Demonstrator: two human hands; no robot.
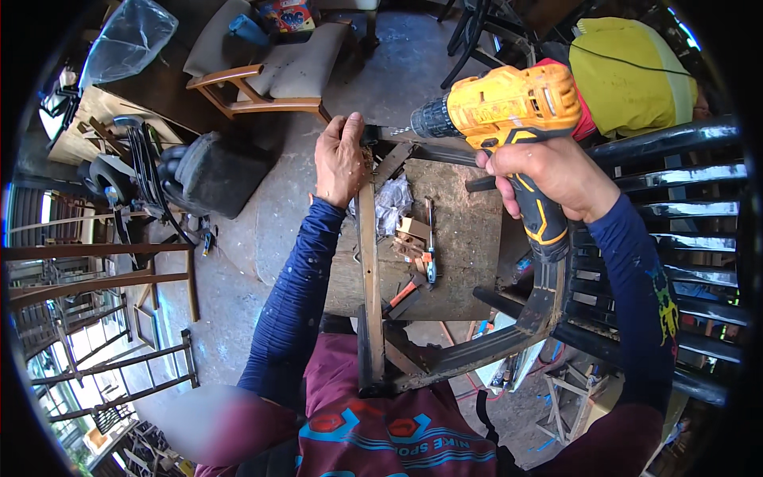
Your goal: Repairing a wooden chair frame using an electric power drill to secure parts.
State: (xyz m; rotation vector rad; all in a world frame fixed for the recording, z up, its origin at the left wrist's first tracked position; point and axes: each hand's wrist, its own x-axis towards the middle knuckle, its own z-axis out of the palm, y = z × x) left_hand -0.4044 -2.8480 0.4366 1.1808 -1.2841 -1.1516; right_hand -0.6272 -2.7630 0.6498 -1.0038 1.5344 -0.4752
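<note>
My right hand [548,179] is wrapped round the grip of a yellow and black cordless drill [509,103]. The drill lies level, and its thin bit [400,131] points left at the far corner of a dark wooden chair frame [368,254]. My left hand [340,163] is closed on that corner, thumb and fingers close to the bit's tip. Whether the tip touches the wood I cannot tell. The frame rests on a wooden board [469,191] strewn with sawdust. Inside it lie small wood blocks [413,232], a screwdriver [431,266], an orange and black tool [404,296] and crumpled plastic [392,203].
Black slats [691,238] join the frame on the right. A cushioned armchair [294,75] stands at the far left, with a black padded seat [218,175] nearer. Wooden frame pieces [103,254] stand at the left. A yellow garment [636,71] is at the far right.
</note>
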